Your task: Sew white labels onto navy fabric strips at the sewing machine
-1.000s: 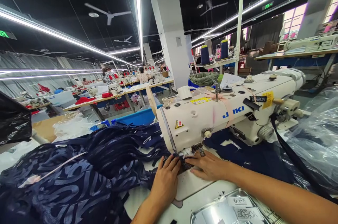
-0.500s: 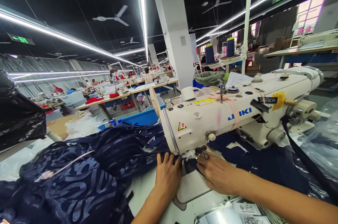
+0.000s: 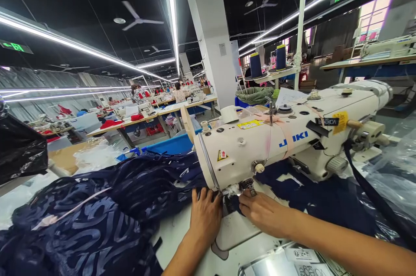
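Observation:
A white JUKI sewing machine (image 3: pixel 234 146) stands in front of me, its needle end low between my hands. To the left of the presser foot, my left hand (image 3: pixel 205 213) lies with fingers spread on the edge of the navy fabric (image 3: pixel 175 180). My right hand (image 3: pixel 264 213) is right of the needle area, thumb and fingers pinched together at the dark cloth under the machine head. The fingertips of that hand are partly hidden. A small dark strip of the cloth shows between the two hands, over the metal needle plate (image 3: pixel 235 228).
A heap of navy patterned garments (image 3: pixel 94 219) covers the table's left side. A black plastic bag (image 3: pixel 22 146) hangs at far left. Thread cones (image 3: pixel 281 57) stand behind the machine. Clear plastic (image 3: pixel 393 185) lies at right. Other people work at distant tables.
The camera view has shifted slightly, so the scene sits a little further left. Both hands keep nearly the same places beside the needle, with the right-hand fingers a little nearer to it.

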Motion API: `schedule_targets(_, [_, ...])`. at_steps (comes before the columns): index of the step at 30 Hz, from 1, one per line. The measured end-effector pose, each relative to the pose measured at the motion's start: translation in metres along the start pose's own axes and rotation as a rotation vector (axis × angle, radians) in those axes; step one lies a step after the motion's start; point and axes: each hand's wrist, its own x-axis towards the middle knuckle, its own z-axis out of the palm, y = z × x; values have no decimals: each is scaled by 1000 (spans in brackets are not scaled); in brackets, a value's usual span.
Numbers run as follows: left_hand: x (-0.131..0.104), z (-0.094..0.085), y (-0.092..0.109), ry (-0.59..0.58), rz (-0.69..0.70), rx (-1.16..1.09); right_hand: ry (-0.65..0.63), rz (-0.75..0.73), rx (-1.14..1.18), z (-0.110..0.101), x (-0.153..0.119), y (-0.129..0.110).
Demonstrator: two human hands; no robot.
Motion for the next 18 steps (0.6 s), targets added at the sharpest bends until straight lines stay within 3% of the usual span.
schedule_targets(7, [5, 1, -2, -26, 4, -26, 75, 61, -60, 3, 3, -10])
schedule_targets(18, [15, 0, -1, -28, 13, -23, 53, 165, -40, 15, 16, -20])
